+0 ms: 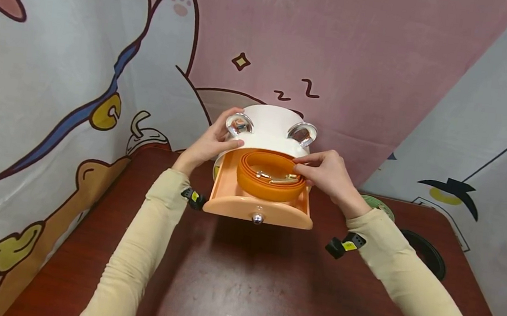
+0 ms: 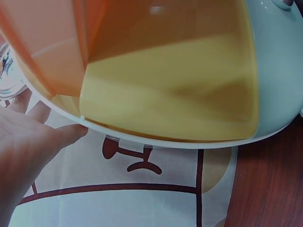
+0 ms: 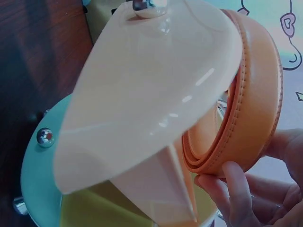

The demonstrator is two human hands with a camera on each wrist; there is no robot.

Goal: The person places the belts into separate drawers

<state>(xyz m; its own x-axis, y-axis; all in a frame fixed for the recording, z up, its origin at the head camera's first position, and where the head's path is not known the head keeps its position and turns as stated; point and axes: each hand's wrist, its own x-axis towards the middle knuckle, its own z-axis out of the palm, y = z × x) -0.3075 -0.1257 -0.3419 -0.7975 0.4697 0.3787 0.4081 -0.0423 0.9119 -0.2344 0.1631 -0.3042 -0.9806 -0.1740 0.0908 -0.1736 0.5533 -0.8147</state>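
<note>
A coiled orange belt (image 1: 269, 183) with a metal buckle lies in the pulled-out peach drawer (image 1: 226, 207). The rounded white drawer box (image 1: 271, 124) has two silver rings on top. My right hand (image 1: 332, 176) pinches the belt's coil at its right side between thumb and fingers; the right wrist view shows the belt (image 3: 258, 94) partly behind the drawer front (image 3: 147, 94). My left hand (image 1: 211, 140) holds the box's upper left beside a ring, thumb at the white rim (image 2: 165, 143). Some left fingers are hidden behind the box.
Below the drawer, the box has yellow and teal parts, the teal one (image 3: 38, 165) with silver knobs. On the reddish-brown table (image 1: 135, 228), a green coiled item (image 1: 378, 206) and a black round item (image 1: 426, 253) lie behind my right forearm. Cartoon-printed cloth (image 1: 361, 61) stands behind.
</note>
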